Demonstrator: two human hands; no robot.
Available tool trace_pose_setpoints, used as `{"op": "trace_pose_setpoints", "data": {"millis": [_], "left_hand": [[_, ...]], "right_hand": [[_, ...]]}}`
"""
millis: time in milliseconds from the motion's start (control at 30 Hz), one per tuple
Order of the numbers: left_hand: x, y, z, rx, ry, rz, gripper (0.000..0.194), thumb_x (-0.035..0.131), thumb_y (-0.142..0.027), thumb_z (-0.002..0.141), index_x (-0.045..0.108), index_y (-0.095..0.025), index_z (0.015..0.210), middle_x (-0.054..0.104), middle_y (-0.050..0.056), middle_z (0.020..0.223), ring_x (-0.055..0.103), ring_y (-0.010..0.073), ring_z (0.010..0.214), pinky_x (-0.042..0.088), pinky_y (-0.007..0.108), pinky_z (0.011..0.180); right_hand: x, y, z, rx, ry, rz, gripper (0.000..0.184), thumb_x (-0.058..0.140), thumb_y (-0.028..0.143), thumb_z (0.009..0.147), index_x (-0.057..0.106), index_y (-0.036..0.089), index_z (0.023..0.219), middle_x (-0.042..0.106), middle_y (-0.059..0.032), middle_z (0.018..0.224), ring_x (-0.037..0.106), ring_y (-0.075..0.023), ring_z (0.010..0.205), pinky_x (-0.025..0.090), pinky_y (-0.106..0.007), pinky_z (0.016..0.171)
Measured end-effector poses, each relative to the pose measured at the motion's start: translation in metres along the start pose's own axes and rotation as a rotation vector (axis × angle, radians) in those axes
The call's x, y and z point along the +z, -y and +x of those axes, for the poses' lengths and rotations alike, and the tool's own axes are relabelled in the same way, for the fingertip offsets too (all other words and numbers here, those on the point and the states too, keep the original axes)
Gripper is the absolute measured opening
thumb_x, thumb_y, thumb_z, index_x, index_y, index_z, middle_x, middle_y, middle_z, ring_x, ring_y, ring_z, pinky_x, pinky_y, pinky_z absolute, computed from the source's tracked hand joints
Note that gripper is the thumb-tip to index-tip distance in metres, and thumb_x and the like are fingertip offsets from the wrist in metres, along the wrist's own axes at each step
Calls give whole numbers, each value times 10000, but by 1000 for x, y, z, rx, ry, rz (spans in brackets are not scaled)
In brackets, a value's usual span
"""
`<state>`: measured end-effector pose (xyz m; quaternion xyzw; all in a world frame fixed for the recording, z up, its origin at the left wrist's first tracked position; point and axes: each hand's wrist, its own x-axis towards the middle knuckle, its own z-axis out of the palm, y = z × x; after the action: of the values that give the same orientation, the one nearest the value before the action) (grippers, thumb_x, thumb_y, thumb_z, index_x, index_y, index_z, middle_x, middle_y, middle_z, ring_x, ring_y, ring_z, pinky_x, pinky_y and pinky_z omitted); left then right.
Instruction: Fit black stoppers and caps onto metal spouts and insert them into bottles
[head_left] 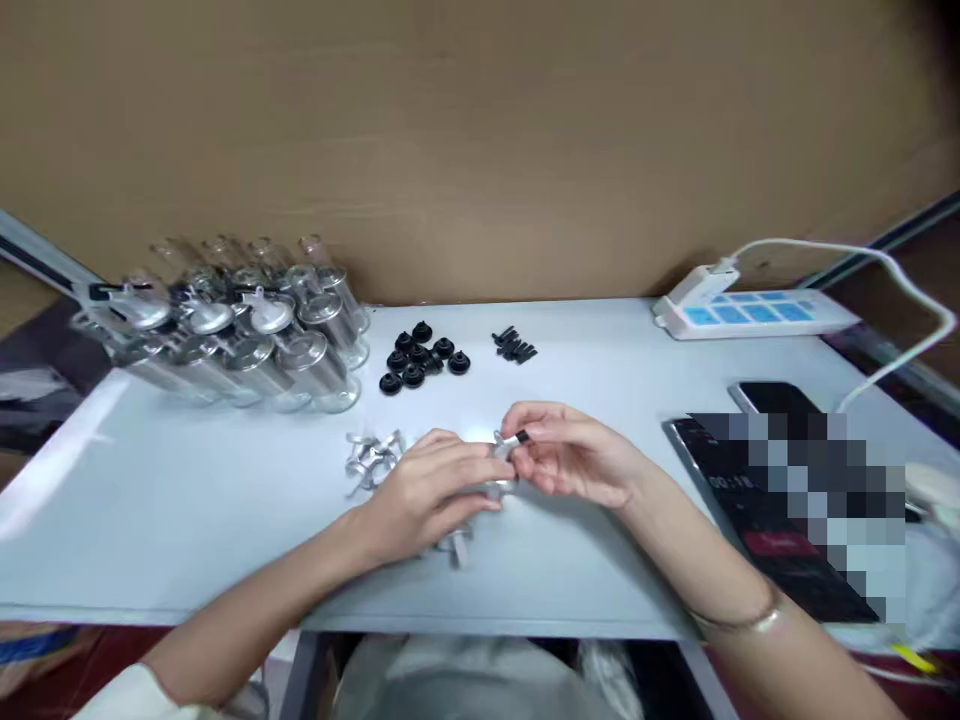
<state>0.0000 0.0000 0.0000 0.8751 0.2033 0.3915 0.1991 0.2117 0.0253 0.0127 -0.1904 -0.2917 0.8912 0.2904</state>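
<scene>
Near the middle of the table, my left hand (pixel 439 485) has its fingers closed around a small silver metal cap (pixel 501 488), mostly covered by the fingers. A narrow lever tipped with a small black sleeve (pixel 523 437) sticks up from that cap. My right hand (pixel 574 455) pinches at the black sleeve with thumb and fingers, touching the cap from the right. Loose silver metal parts (pixel 373 460) lie just beyond my left hand, and another silver part (pixel 456 545) shows beneath it. Behind are a cluster of black round stoppers (pixel 418 357) and several thin black sleeves (pixel 514 346).
Several glass bottles (pixel 322 365) stand at the back left, some with silver lids (pixel 271 315). A white power strip (pixel 757 316) with a plugged cable is at the back right. A phone (pixel 772 397) and dark tablet (pixel 705 465) lie right. An open drawer (pixel 307 680) sits below.
</scene>
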Motion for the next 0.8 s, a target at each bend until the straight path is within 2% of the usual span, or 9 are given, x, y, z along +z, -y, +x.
{"op": "trace_pose_setpoints", "data": {"millis": [333, 433, 500, 533, 633, 667, 700, 800], "left_hand": [[2, 1, 1, 7, 18, 7, 199, 553, -221, 927, 562, -167, 1118, 702, 72, 938, 664, 150, 846, 510, 303, 790], [1, 1, 1, -5, 3, 11, 204, 555, -237, 927, 559, -176, 1122, 711, 76, 960, 671, 157, 872, 509, 302, 790], [0, 2, 2, -35, -37, 14, 214, 562, -237, 924, 558, -177, 1129, 717, 84, 998, 673, 165, 927, 505, 300, 810], [0, 2, 2, -54, -62, 12, 220, 568, -228, 920, 558, -178, 1134, 719, 88, 1018, 672, 168, 951, 502, 300, 823], [0, 3, 1, -87, -122, -5, 251, 589, -188, 904, 556, -183, 1154, 717, 92, 1060, 667, 170, 986, 499, 303, 846], [0, 4, 0, -92, -130, -8, 262, 593, -184, 901, 555, -187, 1161, 715, 92, 1071, 666, 170, 987, 500, 306, 847], [0, 4, -1, -97, -133, -9, 271, 597, -183, 898, 555, -192, 1165, 715, 90, 1075, 665, 169, 984, 502, 308, 845], [0, 4, -1, -102, -121, -3, 278, 600, -184, 896, 556, -194, 1170, 714, 90, 1080, 662, 169, 982, 502, 310, 843]], "right_hand": [[-1, -3, 4, 0, -53, -88, 125, 756, 230, 729, 703, 132, 786, 732, -21, 603, 651, -74, 451, 494, -110, 418], [2, -1, 3, -47, -134, -206, 167, 761, 291, 719, 702, 153, 793, 710, -4, 596, 627, -76, 455, 491, -148, 440], [2, 3, 0, -184, -287, -406, 191, 711, 342, 764, 702, 172, 851, 691, 1, 605, 615, -95, 476, 508, -204, 484], [0, 6, -2, -292, -414, -565, 193, 671, 348, 798, 701, 182, 892, 684, -3, 619, 613, -110, 499, 516, -237, 515], [-14, 16, -7, -614, -820, -1236, 163, 579, 259, 857, 704, 195, 940, 682, -44, 722, 626, -179, 664, 515, -335, 662], [-20, 19, -9, -653, -843, -1463, 152, 573, 224, 854, 712, 194, 905, 685, -63, 768, 627, -210, 749, 504, -364, 718], [-25, 21, -9, -653, -807, -1641, 157, 562, 200, 858, 717, 195, 878, 684, -74, 798, 618, -232, 812, 491, -383, 758], [-36, 21, -9, -562, -602, -1945, 171, 558, 162, 858, 725, 193, 869, 659, -91, 861, 575, -250, 874, 471, -396, 790]]}}
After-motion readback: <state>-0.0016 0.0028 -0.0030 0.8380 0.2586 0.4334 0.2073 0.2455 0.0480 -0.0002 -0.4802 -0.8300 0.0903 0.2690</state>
